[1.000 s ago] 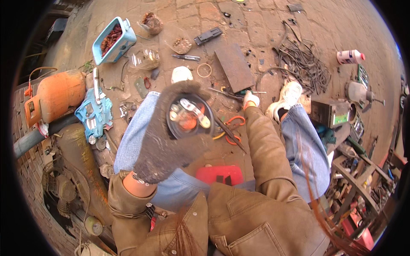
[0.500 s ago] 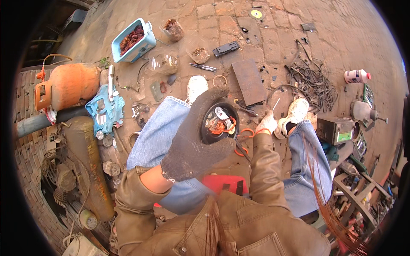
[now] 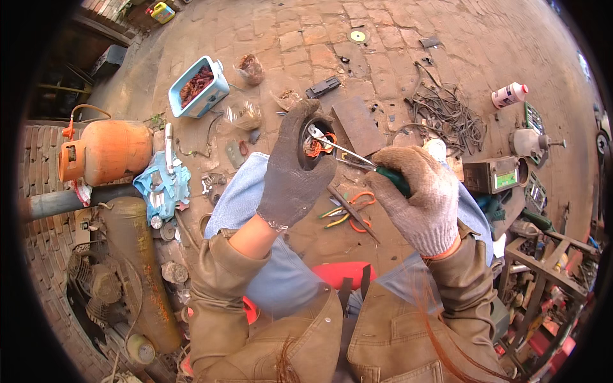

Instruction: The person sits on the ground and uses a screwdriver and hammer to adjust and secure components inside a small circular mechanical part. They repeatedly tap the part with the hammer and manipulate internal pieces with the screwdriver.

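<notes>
Head view: left hand (image 3: 292,173) clasps round motor part (image 3: 317,142); right hand (image 3: 418,195) grips pliers (image 3: 348,153), tips in copper winding (image 3: 314,145), mostly unpulled.

The left hand (image 3: 292,172) covers most of the round part (image 3: 317,142) it holds, so only the inner rim and orange windings show. The right hand (image 3: 419,195) hides the tool (image 3: 345,152) handle's length. The cylinder (image 3: 105,151) at left runs into the dark rim. Small parts at upper centre are too small to tell.
</notes>
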`<state>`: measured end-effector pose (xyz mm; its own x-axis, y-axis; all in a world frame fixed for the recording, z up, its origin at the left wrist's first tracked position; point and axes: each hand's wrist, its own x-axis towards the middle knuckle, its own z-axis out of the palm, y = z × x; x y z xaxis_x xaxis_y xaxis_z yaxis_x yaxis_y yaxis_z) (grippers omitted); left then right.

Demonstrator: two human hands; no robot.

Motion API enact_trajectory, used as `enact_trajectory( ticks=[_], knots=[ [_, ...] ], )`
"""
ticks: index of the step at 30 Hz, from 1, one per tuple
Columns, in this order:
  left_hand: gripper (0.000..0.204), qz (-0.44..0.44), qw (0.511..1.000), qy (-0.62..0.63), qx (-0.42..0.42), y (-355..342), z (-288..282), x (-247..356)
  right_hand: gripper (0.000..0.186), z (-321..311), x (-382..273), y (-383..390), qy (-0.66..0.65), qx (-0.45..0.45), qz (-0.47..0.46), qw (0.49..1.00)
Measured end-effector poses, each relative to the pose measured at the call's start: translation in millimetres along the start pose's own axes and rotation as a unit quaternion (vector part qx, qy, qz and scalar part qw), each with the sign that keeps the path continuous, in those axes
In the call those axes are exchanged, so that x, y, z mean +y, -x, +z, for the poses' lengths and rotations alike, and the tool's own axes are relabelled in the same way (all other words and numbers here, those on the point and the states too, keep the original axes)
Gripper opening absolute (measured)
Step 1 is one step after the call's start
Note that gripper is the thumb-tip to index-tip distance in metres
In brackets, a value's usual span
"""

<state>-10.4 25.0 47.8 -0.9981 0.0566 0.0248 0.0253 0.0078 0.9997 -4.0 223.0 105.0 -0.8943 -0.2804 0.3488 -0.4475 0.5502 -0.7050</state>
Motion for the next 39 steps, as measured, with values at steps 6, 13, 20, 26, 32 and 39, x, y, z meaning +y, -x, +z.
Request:
enact_trajectory(
  ticks=[6,13,20,26,32,39],
  knots=[
    [0.075,-0.023,0.999,-0.016,0.017,-1.2,5.0,-0.3,0.024,18.4,9.2,5.4,0.069,0.024,-0.057,0.996],
    [0.066,-0.007,0.979,-0.196,-0.055,-7.5,-6.4,-2.3,0.019,4.3,18.1,-3.9,0.158,-0.052,-0.108,0.980],
    [0.062,-0.082,0.916,-0.209,-0.331,9.3,-11.3,12.0,0.027,-18.3,56.4,-12.7,-0.013,-0.209,-0.006,0.978],
    [0.060,-0.267,0.879,-0.121,-0.375,27.7,-1.2,2.1,0.034,-5.9,82.4,2.5,-0.139,-0.348,0.087,0.923],
    [0.060,-0.368,0.822,-0.083,-0.427,52.8,-1.9,-22.0,0.034,7.7,101.9,36.1,-0.212,-0.405,0.079,0.886],
    [0.059,-0.259,0.805,-0.246,-0.474,54.1,2.5,-52.4,0.027,30.8,95.8,71.6,-0.007,-0.396,-0.007,0.918]
  ],
)
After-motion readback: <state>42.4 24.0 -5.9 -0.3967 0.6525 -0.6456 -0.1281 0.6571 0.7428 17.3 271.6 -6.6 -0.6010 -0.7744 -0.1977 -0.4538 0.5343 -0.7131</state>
